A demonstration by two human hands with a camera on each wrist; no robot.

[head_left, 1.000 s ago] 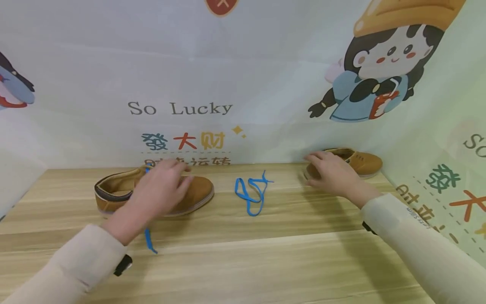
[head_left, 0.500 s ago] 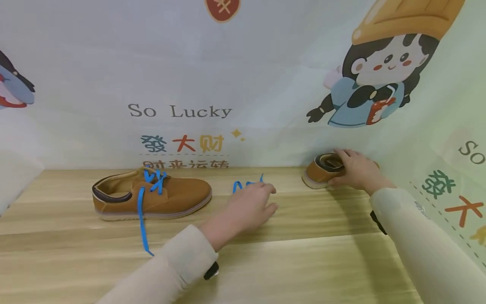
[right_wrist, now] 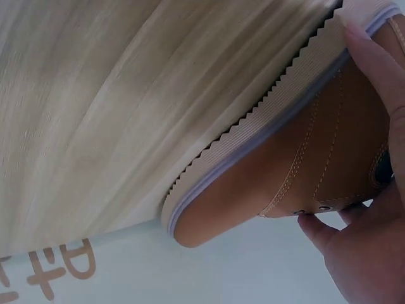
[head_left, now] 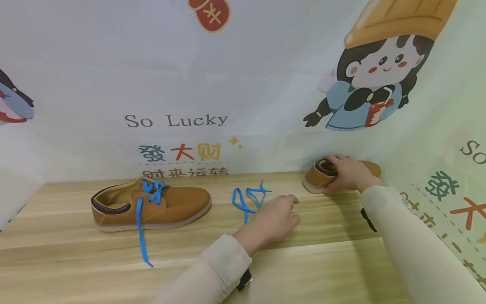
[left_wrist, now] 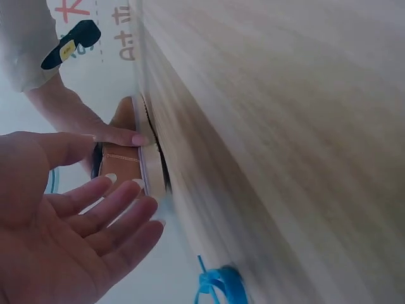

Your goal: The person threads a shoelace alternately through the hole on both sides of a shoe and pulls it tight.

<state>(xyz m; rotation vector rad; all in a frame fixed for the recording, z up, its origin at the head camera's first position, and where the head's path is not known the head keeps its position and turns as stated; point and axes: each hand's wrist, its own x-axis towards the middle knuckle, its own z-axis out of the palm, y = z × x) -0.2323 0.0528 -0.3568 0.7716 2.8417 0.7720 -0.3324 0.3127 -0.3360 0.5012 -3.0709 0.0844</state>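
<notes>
In the head view my right hand (head_left: 349,174) grips a brown shoe (head_left: 317,177) from above at the back right. The right wrist view shows the thumb against the side of this shoe (right_wrist: 247,177) near its sole, with other fingers by bare eyelets. My left hand (head_left: 271,220) is near a loose blue shoelace (head_left: 238,202) and holds nothing; its fingers are spread in the left wrist view. On the left lies a second brown shoe (head_left: 186,202), toe to the right, with a blue lace (head_left: 141,236) threaded through it and one end trailing forward.
Both shoes stand on a wood-grain tabletop (head_left: 95,270). Close behind them rises a white printed cloth backdrop (head_left: 265,84). Another printed cloth side (head_left: 448,177) bounds the table on the right, near the gripped shoe's toe.
My left hand has moved right, from over the laced shoe to just past the loose shoelace. My right hand has come down onto the right shoe and taken hold of it.
</notes>
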